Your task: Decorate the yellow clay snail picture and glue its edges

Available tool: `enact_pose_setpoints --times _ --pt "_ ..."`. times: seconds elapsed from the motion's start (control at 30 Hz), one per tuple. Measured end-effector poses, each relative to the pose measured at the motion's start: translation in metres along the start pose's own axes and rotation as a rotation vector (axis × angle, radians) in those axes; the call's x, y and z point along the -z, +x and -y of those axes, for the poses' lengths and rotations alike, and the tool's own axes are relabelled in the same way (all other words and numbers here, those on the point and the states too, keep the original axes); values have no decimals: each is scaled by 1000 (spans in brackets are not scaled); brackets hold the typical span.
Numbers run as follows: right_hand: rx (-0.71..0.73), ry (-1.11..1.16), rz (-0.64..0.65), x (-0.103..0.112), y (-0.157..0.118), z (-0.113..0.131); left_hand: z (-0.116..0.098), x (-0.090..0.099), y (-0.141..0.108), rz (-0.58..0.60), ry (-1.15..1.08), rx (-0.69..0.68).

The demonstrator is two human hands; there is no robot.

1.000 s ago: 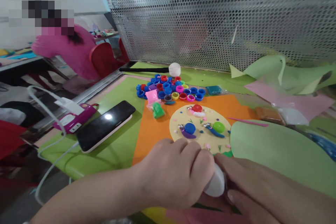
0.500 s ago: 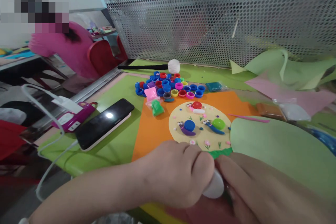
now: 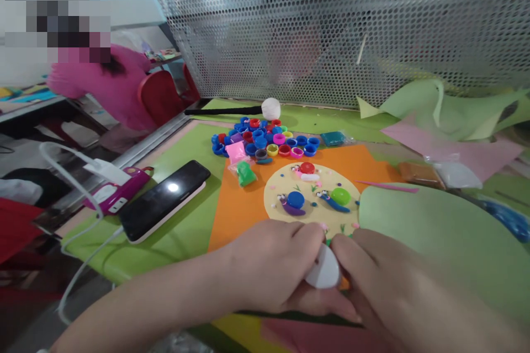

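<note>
My left hand [image 3: 277, 265] is closed around a white round-ended object [image 3: 325, 269] whose full shape is hidden by the fingers. My right hand [image 3: 381, 270] is closed right beside it, its fingertips bent out of sight, so what they grip cannot be made out. Just beyond both hands lies a cream oval card [image 3: 275, 196] on orange paper [image 3: 232, 215]. On it are clay snails with a blue cap [image 3: 295, 199], a lime cap [image 3: 340, 196] and a red cap [image 3: 307, 167] as shells, among small clay flowers and grass.
A pile of bottle caps [image 3: 259, 137] sits behind the card. At left are a phone [image 3: 165, 198] and a purple power strip [image 3: 118, 190] with cables. Green foam sheet [image 3: 414, 215], clay packets [image 3: 420, 172] and paper scraps lie right. A person in pink [image 3: 103, 85] sits beyond.
Both hands have shifted slightly left and up toward the card, and the white object's round end has come along. My left thumb now shows below it. The view has moved a little.
</note>
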State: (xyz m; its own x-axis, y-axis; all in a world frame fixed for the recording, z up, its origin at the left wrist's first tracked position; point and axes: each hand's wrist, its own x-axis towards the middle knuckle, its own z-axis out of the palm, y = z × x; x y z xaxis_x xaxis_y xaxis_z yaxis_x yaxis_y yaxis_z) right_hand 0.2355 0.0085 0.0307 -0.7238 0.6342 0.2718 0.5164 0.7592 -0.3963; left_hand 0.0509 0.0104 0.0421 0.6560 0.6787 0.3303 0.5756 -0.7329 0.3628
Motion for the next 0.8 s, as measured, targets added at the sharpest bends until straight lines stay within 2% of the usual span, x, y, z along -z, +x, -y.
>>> enact_pose_setpoints --times 0.1,0.2,0.3,0.5,0.6,0.73,0.8 --pt "3 16 22 10 4 -1 0 5 0 -3 -63 9" --pt "52 114 93 24 9 1 2 8 0 -67 -22 -10" --pt "111 126 148 30 11 3 4 8 0 -76 47 -64" --pt "140 -161 116 9 2 -6 2 5 -2 -3 256 -81" --pt "50 -198 151 0 4 -10 2 1 -1 -43 391 -114" --pt "-161 -36 276 -2 11 -8 3 -3 -1 -89 464 -165" --pt "-197 46 275 -2 12 -6 3 -3 -3 -111 483 -170"
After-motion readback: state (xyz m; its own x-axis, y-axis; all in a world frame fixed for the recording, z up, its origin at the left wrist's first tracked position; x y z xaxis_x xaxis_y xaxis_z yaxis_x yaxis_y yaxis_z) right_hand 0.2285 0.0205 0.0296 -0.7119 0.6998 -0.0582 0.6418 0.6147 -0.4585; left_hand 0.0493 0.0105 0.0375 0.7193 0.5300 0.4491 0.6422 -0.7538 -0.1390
